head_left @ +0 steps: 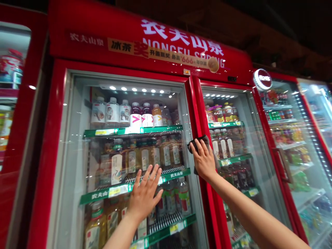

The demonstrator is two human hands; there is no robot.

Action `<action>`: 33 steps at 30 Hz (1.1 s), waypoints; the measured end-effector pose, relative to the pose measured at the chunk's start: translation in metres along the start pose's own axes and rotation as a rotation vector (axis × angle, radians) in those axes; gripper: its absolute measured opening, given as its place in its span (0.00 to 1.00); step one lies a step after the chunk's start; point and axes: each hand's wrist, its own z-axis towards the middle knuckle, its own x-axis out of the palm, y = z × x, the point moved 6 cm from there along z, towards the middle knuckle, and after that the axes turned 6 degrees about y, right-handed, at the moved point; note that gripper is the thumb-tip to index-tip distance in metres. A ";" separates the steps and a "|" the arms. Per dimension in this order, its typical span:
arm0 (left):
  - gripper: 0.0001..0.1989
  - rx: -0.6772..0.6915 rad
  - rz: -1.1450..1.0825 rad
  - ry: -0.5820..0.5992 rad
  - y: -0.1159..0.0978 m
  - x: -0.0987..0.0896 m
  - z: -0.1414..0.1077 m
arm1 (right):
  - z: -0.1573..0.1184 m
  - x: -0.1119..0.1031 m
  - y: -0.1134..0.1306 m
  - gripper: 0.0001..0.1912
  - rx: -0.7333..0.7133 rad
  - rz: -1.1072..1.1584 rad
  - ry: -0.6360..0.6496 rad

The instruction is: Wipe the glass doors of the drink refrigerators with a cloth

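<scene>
- Head view: left hand (145, 197) before left glass door (75, 152); fingers spread, palm hidden, contact unclear.
- Right hand (203, 159) over dark cloth (206, 139) at central red frame (197, 119); thumb hidden, grip cannot be told.
- Lowest bottles (94, 226) cut off.

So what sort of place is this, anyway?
Probably the drinks section of a shop, perhaps a supermarket. A red Nongfu Spring display fridge stands beside another glass-fronted cooler, and its shelves hold rows of bottled drinks above what look like price labels.
</scene>
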 end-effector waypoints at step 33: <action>0.38 -0.018 0.032 -0.018 -0.001 0.002 -0.006 | 0.109 -0.033 0.104 0.27 -0.497 0.335 0.002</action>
